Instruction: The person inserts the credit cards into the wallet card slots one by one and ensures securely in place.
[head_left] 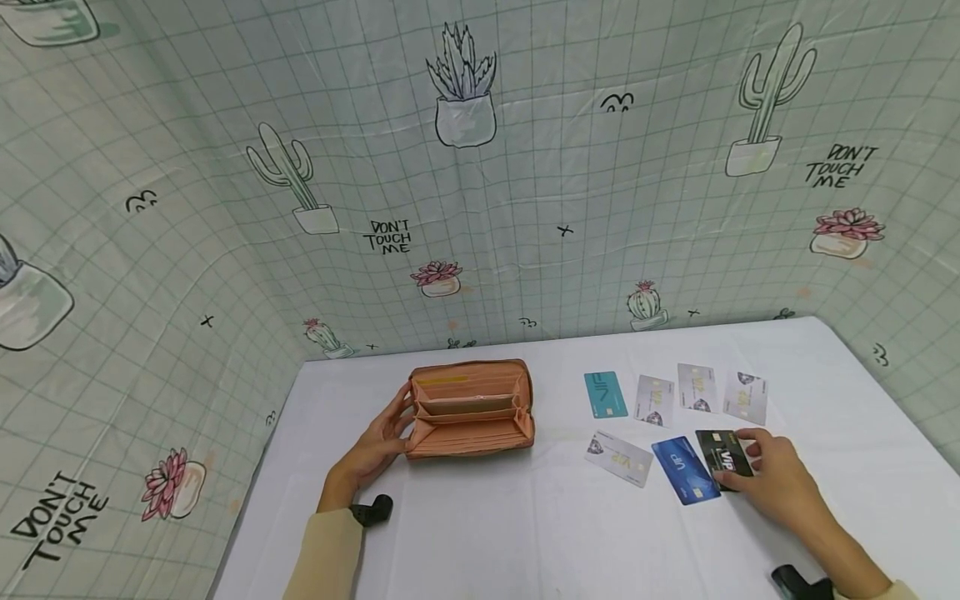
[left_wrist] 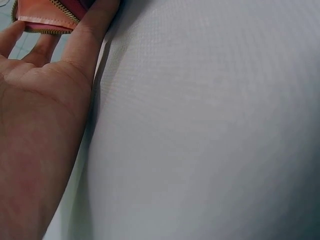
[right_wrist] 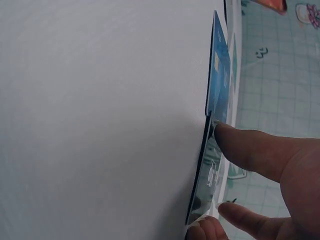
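Observation:
An unzipped orange-brown wallet [head_left: 472, 435] lies spread on the white table, its pleated compartments showing and a thin yellow strip at the back pocket. My left hand [head_left: 381, 442] grips its left side, thumb by the near corner and fingers at the far one. In the left wrist view the fingers meet the wallet's zipped edge [left_wrist: 47, 31]. On the right, my right hand [head_left: 783, 483] pinches a black VIP card [head_left: 720, 450] between thumb and fingers at its edges. Flat against the table, that card touches or slightly overlaps a blue card [head_left: 686, 471] to its left.
Behind the hand lie a teal card [head_left: 606, 395] and several silver-white cards, one of them [head_left: 746, 398] farthest right. Another silver card [head_left: 619, 458] sits left of the blue one. A patterned cloth [head_left: 525, 192] rises behind the table [head_left: 540, 533].

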